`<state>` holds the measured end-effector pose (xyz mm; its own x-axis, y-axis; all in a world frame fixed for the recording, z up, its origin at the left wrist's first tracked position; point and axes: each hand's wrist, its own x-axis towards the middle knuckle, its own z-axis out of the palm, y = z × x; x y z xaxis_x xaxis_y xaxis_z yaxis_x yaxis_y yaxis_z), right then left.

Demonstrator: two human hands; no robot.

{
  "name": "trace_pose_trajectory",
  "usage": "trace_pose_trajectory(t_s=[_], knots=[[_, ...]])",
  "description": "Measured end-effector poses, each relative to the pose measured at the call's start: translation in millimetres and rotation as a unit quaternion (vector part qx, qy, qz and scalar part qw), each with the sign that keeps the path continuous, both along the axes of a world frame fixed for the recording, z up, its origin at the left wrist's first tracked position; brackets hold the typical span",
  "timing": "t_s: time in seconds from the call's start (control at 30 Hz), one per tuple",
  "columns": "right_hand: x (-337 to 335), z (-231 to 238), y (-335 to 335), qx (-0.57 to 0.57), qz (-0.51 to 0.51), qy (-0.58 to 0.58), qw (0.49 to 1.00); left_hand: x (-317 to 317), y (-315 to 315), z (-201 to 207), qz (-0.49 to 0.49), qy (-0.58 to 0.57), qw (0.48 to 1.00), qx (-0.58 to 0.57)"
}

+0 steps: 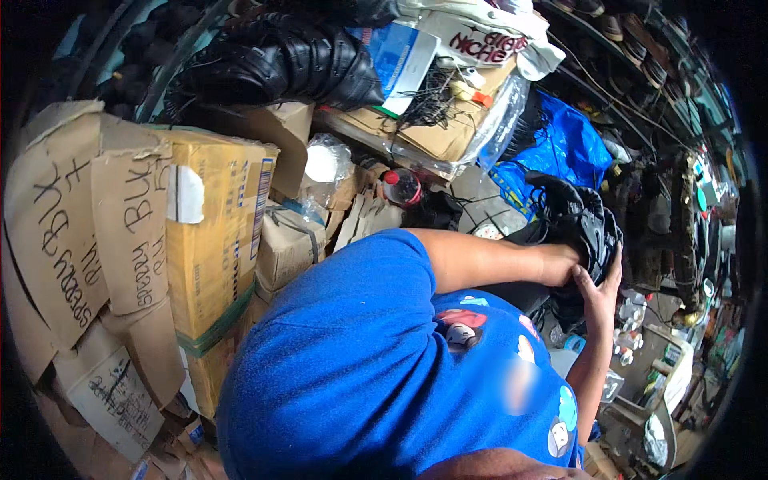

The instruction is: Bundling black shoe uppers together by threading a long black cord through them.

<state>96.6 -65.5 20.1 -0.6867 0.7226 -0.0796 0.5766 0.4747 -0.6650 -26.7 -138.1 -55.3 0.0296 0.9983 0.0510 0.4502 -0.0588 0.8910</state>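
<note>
Carton: we see it standing at the left, well apart from both hands.
Bottle: red-capped, it lies beyond the left forearm.
Left hand: it meets the bundle's near side; its fingers are hidden in the dark folds, so we cannot tell how far they close or what they grip.
Bundle: black and glossy, it lies just beyond both hands, its long axis slanting from upper left to lower right.
Right hand: thumb and fingers part in a V at the bundle's lower right edge, touching it; we cannot tell how firmly. Of the 2 hands, neither is clearly nearer.
Tray: pale, right of the right forearm.
</note>
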Motion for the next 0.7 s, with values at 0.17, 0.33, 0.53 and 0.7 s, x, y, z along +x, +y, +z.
trace_pose_trajectory(t_s=[0.17,0.33,0.53,0.7], knots=[[-4,4,-9,0.013,0.016,-0.006,1.000,-4,-24,20,0.064,-0.004,0.998,0.020],[-18,4,-6,0.023,0.024,0.033,0.999,-16,-19,42,0.023,0.038,0.995,-0.094],[-15,7,23,-0.087,0.014,0.088,0.992,-30,29,63,-0.100,0.127,0.970,-0.179],[8,-35,89,0.018,-0.089,0.074,0.993,-37,26,128,-0.273,0.314,0.908,-0.059]])
